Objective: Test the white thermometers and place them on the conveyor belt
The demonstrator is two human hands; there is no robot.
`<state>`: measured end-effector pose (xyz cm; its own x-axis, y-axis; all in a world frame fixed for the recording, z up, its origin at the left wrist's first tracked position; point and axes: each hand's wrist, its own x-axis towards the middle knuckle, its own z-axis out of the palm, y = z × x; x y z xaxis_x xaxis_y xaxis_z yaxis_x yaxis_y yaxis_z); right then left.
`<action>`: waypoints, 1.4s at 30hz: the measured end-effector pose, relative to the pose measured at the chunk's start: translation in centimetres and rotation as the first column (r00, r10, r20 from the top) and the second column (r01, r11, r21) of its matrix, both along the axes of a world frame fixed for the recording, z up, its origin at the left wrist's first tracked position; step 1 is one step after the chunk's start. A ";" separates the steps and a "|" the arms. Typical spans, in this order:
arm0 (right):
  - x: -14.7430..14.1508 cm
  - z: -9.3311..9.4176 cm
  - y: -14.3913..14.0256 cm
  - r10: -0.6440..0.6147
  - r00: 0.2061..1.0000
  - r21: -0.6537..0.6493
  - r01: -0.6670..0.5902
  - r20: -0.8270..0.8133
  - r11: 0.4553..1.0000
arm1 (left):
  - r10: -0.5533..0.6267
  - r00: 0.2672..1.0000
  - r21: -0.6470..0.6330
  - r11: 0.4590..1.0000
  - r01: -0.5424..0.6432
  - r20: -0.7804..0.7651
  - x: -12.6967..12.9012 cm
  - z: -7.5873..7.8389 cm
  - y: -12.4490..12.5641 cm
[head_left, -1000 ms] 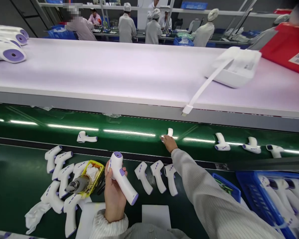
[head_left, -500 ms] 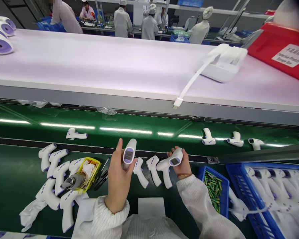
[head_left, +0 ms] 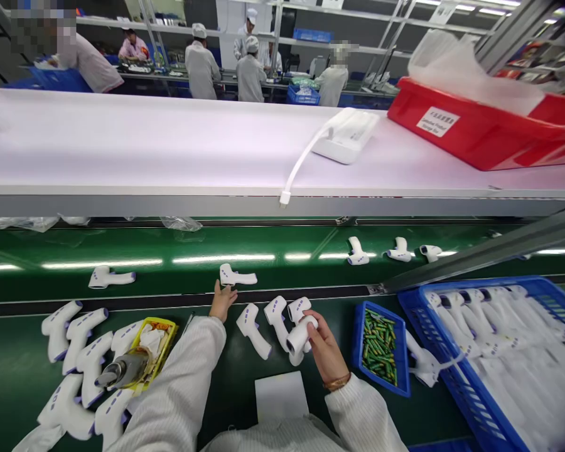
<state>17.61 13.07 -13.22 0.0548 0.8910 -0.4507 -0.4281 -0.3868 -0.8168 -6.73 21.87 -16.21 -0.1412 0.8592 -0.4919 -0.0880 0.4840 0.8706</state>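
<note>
My left hand (head_left: 222,300) reaches forward to the green conveyor belt (head_left: 169,248), fingers spread, touching a white and purple forehead thermometer (head_left: 236,276) that lies on the belt. My right hand (head_left: 326,349) grips another thermometer (head_left: 300,334) by its head above the near green worktop. Two more thermometers (head_left: 254,322) lie side by side just left of it.
A heap of thermometers (head_left: 70,351) and a yellow tray (head_left: 153,345) with a metal tool lie at left. A small blue bin of green batteries (head_left: 379,345) and a large blue crate of thermometers (head_left: 494,339) sit at right. A red bin (head_left: 480,129) stands on the white shelf. People work beyond.
My left hand has set its thermometer on the belt and now rests open beside it. My right hand has drawn its thermometer closer. The view has turned rightward.
</note>
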 end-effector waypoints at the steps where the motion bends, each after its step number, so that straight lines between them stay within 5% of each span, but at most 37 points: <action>1: -0.1 0.6 0.1 0.007 1.000 0.040 -0.008 0.014 0.999 | -0.054 0.998 0.028 0.998 0.053 0.043 0.8 0.6 -1.1; 7: -2.6 4.7 0.7 0.025 0.991 0.134 -0.008 -0.128 0.991 | -0.490 0.851 0.305 0.853 0.424 0.187 5.8 8.1 -10.4; 12: -5.4 7.5 -1.0 0.166 0.935 0.216 -0.100 -0.313 0.971 | -0.328 0.932 0.403 0.841 0.362 -0.153 7.3 13.0 -14.9; 19: -5.9 9.5 -4.3 0.291 0.853 0.292 -0.173 -0.434 0.941 | -0.290 0.916 0.348 0.859 0.376 -0.277 6.8 17.2 -18.3; 25: -5.8 10.8 -6.1 0.300 0.849 0.318 -0.168 -0.434 0.933 | -0.239 0.917 0.403 0.841 0.360 -0.319 7.4 18.8 -20.5; 42: -6.1 11.5 -7.3 0.376 0.804 0.395 -0.194 -0.461 0.898 | -0.202 0.918 0.444 0.827 0.346 -0.340 7.4 19.4 -22.6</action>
<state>11.46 5.80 -1.72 -0.3817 0.9238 -0.0317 -0.7285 -0.3218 -0.6048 0.63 -0.70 3.23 0.0734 0.9971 0.0213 0.2535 -0.0393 0.9665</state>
